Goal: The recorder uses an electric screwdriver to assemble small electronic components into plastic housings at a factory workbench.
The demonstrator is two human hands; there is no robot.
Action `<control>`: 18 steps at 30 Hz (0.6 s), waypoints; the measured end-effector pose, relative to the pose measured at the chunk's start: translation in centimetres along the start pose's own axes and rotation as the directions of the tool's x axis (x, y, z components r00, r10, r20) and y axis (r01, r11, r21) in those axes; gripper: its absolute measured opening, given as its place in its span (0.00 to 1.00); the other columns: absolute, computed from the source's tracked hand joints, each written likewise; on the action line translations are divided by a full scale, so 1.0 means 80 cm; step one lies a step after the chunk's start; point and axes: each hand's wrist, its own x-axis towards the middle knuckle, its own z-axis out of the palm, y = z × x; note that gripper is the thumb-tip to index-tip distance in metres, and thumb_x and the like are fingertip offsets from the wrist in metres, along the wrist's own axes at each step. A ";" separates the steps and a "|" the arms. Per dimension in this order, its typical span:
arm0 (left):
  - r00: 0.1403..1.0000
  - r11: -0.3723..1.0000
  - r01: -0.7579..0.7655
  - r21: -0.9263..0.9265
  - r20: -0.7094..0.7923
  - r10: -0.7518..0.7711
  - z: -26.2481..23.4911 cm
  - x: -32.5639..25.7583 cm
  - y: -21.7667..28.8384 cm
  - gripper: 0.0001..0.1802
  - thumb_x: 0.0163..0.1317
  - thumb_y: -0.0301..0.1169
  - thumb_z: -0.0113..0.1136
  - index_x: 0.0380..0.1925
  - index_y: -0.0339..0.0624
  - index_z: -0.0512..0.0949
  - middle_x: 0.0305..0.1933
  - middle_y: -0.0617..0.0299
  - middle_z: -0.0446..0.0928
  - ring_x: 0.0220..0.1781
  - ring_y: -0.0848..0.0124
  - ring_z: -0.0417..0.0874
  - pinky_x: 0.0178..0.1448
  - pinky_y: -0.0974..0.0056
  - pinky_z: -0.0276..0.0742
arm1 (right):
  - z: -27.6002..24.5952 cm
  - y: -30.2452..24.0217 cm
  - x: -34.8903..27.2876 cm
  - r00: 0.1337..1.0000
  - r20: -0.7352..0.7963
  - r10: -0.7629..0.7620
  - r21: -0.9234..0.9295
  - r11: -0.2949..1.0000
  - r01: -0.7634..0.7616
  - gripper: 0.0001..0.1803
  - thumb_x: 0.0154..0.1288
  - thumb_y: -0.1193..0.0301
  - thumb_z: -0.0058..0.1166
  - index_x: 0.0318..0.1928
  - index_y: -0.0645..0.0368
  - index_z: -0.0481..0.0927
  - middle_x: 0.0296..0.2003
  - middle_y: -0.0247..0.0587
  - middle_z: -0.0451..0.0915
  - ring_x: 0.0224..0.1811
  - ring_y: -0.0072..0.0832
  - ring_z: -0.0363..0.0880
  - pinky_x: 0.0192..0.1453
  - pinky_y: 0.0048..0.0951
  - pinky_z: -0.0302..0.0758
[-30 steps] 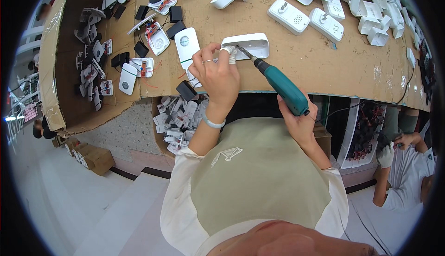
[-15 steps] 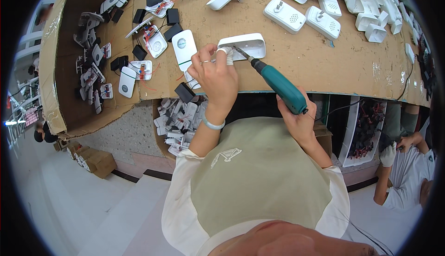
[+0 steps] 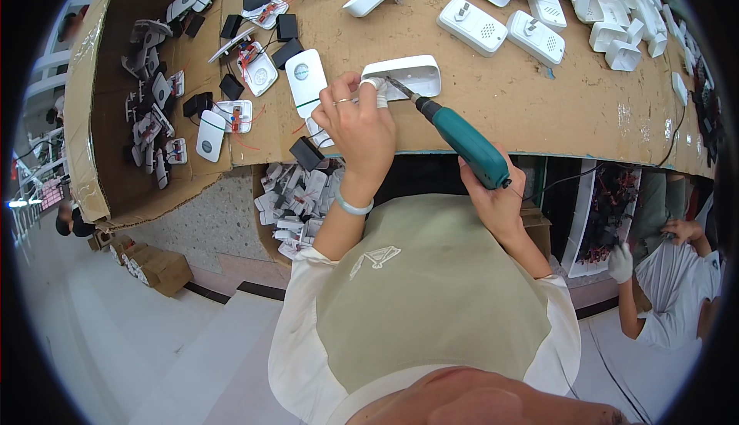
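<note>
A white hollow plastic housing [image 3: 426,75] lies open side up on the cardboard-covered table. My left hand [image 3: 360,121], with tape on a finger, is closed on its left end. In my right hand [image 3: 496,198] is a teal electric screwdriver [image 3: 473,144]. Its bit reaches into the left part of the housing, close to my left fingertips, which hide the spot where it ends. Just left of my left hand lies a white front cover [image 3: 306,78] with a round button. A black block [image 3: 307,153] on wires sits at the table's near edge.
Wired covers [image 3: 258,71] are scattered at left beside a cardboard box wall [image 3: 96,109]. White housings [image 3: 471,28] lie at the back right, more piled beyond. Below the edge stand a box of white parts [image 3: 296,202] and a white bin [image 3: 579,225]. A co-worker [image 3: 677,294] sits at right.
My hands, the screwdriver and the housing stay in place. At right, the co-worker's gloved hand has moved left toward the bin, apart from the other hand.
</note>
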 end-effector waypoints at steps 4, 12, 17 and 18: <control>1.000 0.999 0.001 -0.052 -0.003 -0.001 0.002 0.000 -0.001 0.12 0.43 0.19 0.63 0.32 0.37 0.81 0.49 0.56 0.75 0.52 0.57 0.73 0.52 0.52 0.58 | -0.001 0.001 -0.001 1.000 0.011 0.007 -0.016 1.000 -0.007 0.16 0.60 0.81 0.64 0.49 0.63 0.79 0.33 0.46 0.84 0.32 0.29 0.84 0.41 0.25 0.78; 1.000 0.998 0.002 -0.057 -0.004 -0.002 0.001 0.000 0.000 0.13 0.42 0.19 0.63 0.32 0.37 0.80 0.50 0.55 0.75 0.52 0.57 0.73 0.52 0.52 0.58 | -0.002 -0.001 -0.002 0.999 0.027 0.037 -0.021 0.999 -0.036 0.16 0.59 0.81 0.65 0.48 0.63 0.78 0.32 0.45 0.83 0.31 0.29 0.83 0.39 0.25 0.78; 1.000 0.999 -0.002 -0.047 -0.009 0.001 0.002 0.000 0.000 0.13 0.41 0.19 0.63 0.32 0.37 0.80 0.50 0.55 0.75 0.52 0.57 0.73 0.52 0.52 0.58 | -0.003 0.001 -0.003 0.999 0.035 0.030 -0.039 0.999 -0.029 0.17 0.58 0.81 0.65 0.49 0.63 0.78 0.33 0.45 0.83 0.31 0.30 0.83 0.40 0.25 0.78; 1.000 0.999 -0.002 -0.048 -0.009 0.002 0.002 0.000 0.000 0.13 0.41 0.19 0.63 0.32 0.37 0.80 0.50 0.55 0.75 0.52 0.57 0.73 0.52 0.52 0.58 | -0.004 0.002 -0.003 0.999 0.034 0.030 -0.039 0.999 -0.029 0.17 0.58 0.81 0.65 0.49 0.63 0.78 0.33 0.45 0.83 0.31 0.30 0.83 0.40 0.25 0.78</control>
